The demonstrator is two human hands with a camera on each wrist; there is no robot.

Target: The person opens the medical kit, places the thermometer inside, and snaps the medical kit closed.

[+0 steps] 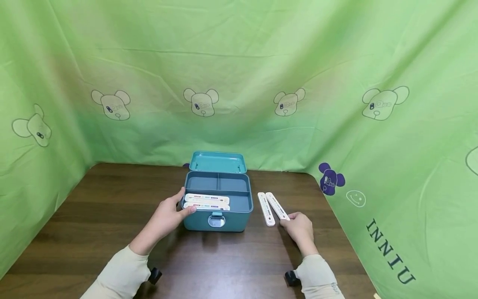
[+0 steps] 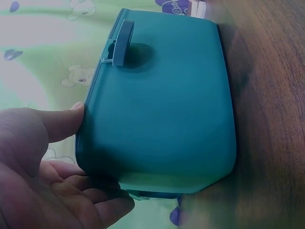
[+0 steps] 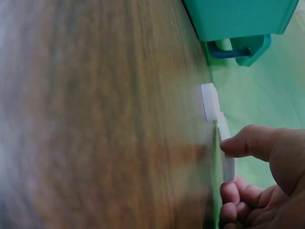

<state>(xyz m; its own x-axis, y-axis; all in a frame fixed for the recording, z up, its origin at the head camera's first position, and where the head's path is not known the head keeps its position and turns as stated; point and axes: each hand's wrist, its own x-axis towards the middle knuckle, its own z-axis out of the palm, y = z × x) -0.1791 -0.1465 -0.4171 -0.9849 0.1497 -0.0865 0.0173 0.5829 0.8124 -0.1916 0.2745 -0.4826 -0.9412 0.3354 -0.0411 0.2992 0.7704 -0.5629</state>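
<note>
White pack (image 1: 277, 206) pinched toward the table's (image 1: 104, 224) right edge, your right hand (image 1: 300, 229) likely needed steadiness, left hand (image 1: 167, 216) gripping the box (image 1: 236, 221).

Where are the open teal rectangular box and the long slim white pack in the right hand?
Open teal rectangular box (image 1: 235, 222): head view, on its front wall.
Long slim white pack (image 1: 277, 206): head view, middle of its upper face.

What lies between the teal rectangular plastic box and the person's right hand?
In the head view, one slim white oblong pack lies there, then a second slim white pack, pinched at its near end by the right hand.
</note>
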